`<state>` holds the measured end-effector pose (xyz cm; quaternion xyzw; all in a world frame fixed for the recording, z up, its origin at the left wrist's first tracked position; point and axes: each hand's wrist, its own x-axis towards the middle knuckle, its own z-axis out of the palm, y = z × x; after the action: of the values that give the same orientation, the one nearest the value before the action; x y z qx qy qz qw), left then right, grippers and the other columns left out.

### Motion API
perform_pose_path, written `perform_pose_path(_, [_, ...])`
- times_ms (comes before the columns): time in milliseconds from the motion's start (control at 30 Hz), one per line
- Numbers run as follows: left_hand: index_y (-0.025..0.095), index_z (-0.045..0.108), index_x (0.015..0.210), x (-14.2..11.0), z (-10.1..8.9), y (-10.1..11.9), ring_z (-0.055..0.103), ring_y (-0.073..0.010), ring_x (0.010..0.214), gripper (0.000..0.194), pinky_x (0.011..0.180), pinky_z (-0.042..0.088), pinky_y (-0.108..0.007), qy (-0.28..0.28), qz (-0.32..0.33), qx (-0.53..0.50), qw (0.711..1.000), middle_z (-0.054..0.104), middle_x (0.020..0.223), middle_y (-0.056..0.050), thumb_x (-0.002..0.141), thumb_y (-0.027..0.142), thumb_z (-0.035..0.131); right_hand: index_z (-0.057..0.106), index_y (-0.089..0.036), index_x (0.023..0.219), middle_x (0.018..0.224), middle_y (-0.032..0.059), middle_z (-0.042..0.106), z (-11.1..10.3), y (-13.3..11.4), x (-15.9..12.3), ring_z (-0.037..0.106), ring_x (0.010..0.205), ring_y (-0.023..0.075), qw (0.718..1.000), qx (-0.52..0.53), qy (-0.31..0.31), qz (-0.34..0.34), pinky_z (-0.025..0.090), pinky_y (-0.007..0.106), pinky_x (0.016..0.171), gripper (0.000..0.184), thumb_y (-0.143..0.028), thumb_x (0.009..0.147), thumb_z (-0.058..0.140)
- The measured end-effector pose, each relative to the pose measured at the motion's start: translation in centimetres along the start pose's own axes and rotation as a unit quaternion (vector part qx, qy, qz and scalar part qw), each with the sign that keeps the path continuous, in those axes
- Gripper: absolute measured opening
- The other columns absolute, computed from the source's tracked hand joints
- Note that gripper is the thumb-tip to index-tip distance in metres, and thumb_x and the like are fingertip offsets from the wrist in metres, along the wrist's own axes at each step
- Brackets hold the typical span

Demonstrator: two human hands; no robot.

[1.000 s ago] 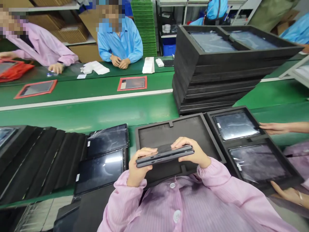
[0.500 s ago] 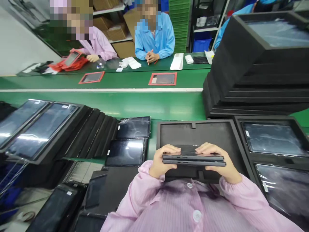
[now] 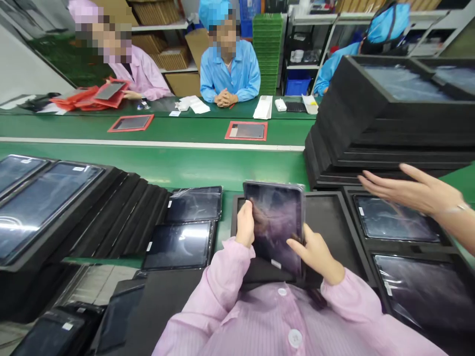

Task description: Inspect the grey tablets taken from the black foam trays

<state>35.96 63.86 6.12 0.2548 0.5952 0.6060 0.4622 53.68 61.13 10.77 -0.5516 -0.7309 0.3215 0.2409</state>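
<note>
Between my hands a dark glossy tablet (image 3: 274, 222) in clear film is tilted upright, its screen facing me and a small white label near its lower edge. My left hand (image 3: 245, 225) grips its left edge, thumb on the front. My right hand (image 3: 317, 254) grips the lower right edge, with the thumb across the face. Whether a second tablet lies behind it cannot be seen. Beneath is a black foam tray (image 3: 326, 207), partly covered by the tablet and my hands.
Another person's hand (image 3: 415, 190) reaches in over a foam tray of tablets (image 3: 397, 217) at right. Tall black tray stacks (image 3: 371, 133) stand behind. Two tablets (image 3: 181, 244) lie at left beside leaning trays (image 3: 122, 212). Co-workers (image 3: 230, 69) sit across the green belt (image 3: 185, 160).
Two stacked tablets held flat and edge-on have been tipped up, so a screen now faces me. My right hand has shifted to the lower edge. Another person's hand has come in from the right.
</note>
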Motion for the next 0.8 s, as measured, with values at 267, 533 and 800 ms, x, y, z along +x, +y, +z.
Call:
perform_pose_path(267, [0.02,0.057,0.117,-0.8,3.6,-0.8,0.039,-0.0218,0.131,0.043,0.108,0.031,-0.034,-0.041,0.028,0.017,0.999,0.053,0.133,-0.008,0.076,0.035,0.06,0.052,-0.013,0.119,0.075,0.0085,0.071,0.7,-5.2,1.2,0.068,0.067,0.0272,0.99,-0.102,-0.052,0.087,0.048,0.033,0.061,0.043,-0.03,0.08,0.047])
perform_pose_path(533, [0.018,0.061,0.102,2.1,3.2,2.9,0.062,-0.0228,0.099,0.04,0.089,0.048,-0.037,-0.141,0.06,0.018,0.988,0.068,0.104,-0.007,0.062,0.019,0.055,0.055,-0.02,0.097,0.092,0.0059,0.065,1.9,-3.1,7.1,0.06,0.064,0.0162,0.958,0.259,0.077,0.095,0.05,0.03,0.058,0.031,-0.037,0.072,0.048])
perform_pose_path(800, [0.019,0.058,0.087,2.4,2.7,4.1,0.063,-0.0206,0.09,0.027,0.083,0.05,-0.036,-0.152,0.061,0.008,0.987,0.066,0.09,-0.004,0.06,0.021,0.058,0.053,-0.02,0.098,0.072,-0.0041,0.057,1.4,-2.5,10.5,0.046,0.04,0.0063,0.882,0.441,-0.072,0.148,0.039,0.02,0.035,0.038,-0.028,0.061,0.058])
